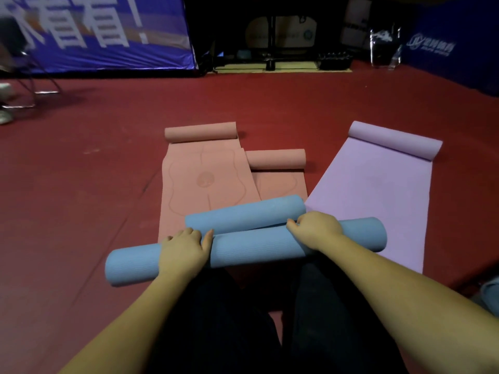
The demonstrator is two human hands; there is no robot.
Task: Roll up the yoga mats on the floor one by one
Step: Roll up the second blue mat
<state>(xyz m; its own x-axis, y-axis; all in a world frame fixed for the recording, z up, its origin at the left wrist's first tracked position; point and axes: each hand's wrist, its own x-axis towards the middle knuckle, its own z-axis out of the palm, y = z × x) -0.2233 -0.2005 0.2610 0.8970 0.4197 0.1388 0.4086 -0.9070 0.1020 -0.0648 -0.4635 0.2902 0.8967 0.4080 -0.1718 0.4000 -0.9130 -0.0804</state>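
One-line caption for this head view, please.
Both hands, left and right, grip the near rolled blue foam yoga mat on the red floor.

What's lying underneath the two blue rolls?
The blue rolls rest across the near ends of a pink mat and a purple mat. Whether the second pink mat reaches underneath is hidden.

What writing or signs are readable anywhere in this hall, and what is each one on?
"看看": large white characters on the blue banner at the back left; a character before them is cut off.
White logo and characters on the blue wall panel at the back right: too blurred to read.
Light board at the back centre: print too small to read.
Pink mats: drawn outlines and a round emblem, no words.
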